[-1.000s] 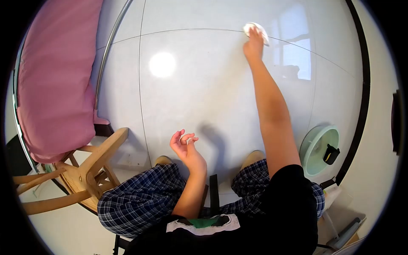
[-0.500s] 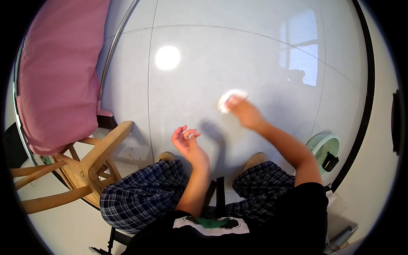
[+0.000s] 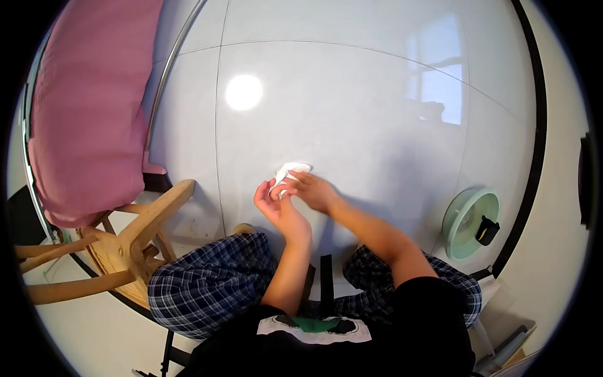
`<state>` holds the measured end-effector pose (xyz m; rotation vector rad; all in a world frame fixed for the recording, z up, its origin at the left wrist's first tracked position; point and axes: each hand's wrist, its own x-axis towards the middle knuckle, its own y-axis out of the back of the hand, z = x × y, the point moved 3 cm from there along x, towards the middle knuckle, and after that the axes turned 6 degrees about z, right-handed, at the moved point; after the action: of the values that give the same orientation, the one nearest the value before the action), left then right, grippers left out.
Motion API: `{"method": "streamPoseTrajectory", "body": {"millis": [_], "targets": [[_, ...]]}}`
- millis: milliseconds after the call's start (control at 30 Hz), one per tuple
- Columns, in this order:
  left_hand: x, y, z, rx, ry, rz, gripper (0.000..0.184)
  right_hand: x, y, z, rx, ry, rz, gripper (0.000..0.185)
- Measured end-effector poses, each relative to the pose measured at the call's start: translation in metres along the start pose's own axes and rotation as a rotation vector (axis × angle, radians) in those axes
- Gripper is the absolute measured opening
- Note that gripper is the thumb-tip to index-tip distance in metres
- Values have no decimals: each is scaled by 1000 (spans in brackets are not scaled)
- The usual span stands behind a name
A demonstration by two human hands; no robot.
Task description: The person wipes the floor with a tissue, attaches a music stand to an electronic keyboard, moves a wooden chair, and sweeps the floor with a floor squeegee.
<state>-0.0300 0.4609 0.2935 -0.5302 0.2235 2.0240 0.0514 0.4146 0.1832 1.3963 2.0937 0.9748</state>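
A crumpled white cloth [image 3: 293,168] lies against the pale tiled floor in front of me. My right hand [image 3: 314,191] holds it down, with the fingers stretched over its near side. Part of the cloth is hidden behind my hands. Palm turned up, my left hand [image 3: 281,206] hovers just left of the right one in this view, its fingers loosely curled and apart, with nothing in it. Whether the two hands touch I cannot tell.
On the right, a light green basin [image 3: 463,213] has a black item [image 3: 487,231] at its rim. To the left are a wooden chair [image 3: 151,220] and a pink fabric piece [image 3: 88,113] beside a curved metal tube [image 3: 164,75]. A dark strip [image 3: 538,125] edges the floor by the wall.
My right hand has drawn the cloth nearer and to the left, up to my left hand. The left hand has stayed about where it was. The basin now shows more fully.
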Motion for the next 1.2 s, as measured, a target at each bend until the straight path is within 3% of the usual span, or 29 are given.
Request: {"method": "streamPoseTrajectory", "body": {"millis": [67, 133, 167, 233, 300, 500, 567, 700, 767, 833, 867, 900, 933, 967, 1000, 1033, 1067, 1167, 1200], "targets": [[-5, 2, -5, -6, 14, -16, 39, 6, 27, 31, -11, -143, -45, 31], [-9, 4, -9, 31, 5, -24, 39, 6, 78, 83, -106, -410, 153, 33], [-11, 4, -11, 27, 13, -51, 39, -8, 93, 119, -205, -477, 321, 36], [-17, 6, -10, 47, 39, -72, 39, -33, 142, 151, -514, -474, 423, 46], [-27, 9, -2, 32, 55, -121, 39, -71, 176, 160, -645, -653, 555, 51], [-61, 16, 19, 82, 23, -372, 39, -213, 225, 119, -837, -1011, 774, 54], [-78, 14, 25, 79, 38, -466, 39, -251, 222, 88, -786, -1268, 871, 55], [-117, 6, 44, 65, -18, -632, 39, -280, 190, 47, -804, -1338, 986, 56], [-135, 11, 55, 80, -13, -722, 40, -273, 176, 20, -789, -1474, 1052, 54], [-145, 20, 58, 101, 1, -742, 40, -245, 146, 11, -827, -1413, 1167, 52], [-150, 13, 57, 130, -37, -724, 40, -210, 134, 9, -463, -1321, 1430, 48], [-153, 14, 61, 139, -40, -734, 40, -182, 118, -8, -457, -1333, 1341, 45], [-153, 17, 67, 136, -52, -737, 39, -154, 100, -35, -511, -1196, 1189, 44], [-151, 19, 74, 127, -74, -739, 39, -128, 87, -67, -417, -994, 1177, 44], [-151, 18, 83, 120, -86, -746, 39, -106, 72, -81, -286, -1093, 1042, 43], [-150, 16, 93, 107, -122, -748, 39, -92, 70, -104, -194, -1060, 876, 41], [-149, 15, 104, 94, -157, -748, 38, -86, 42, -108, -262, -874, 745, 39], [-146, 11, 129, 87, -232, -745, 38, -100, 52, -124, -120, -672, 726, 40], [-140, 12, 132, 86, -259, -761, 38, -102, 61, -109, 146, -908, 889, 41]]}}
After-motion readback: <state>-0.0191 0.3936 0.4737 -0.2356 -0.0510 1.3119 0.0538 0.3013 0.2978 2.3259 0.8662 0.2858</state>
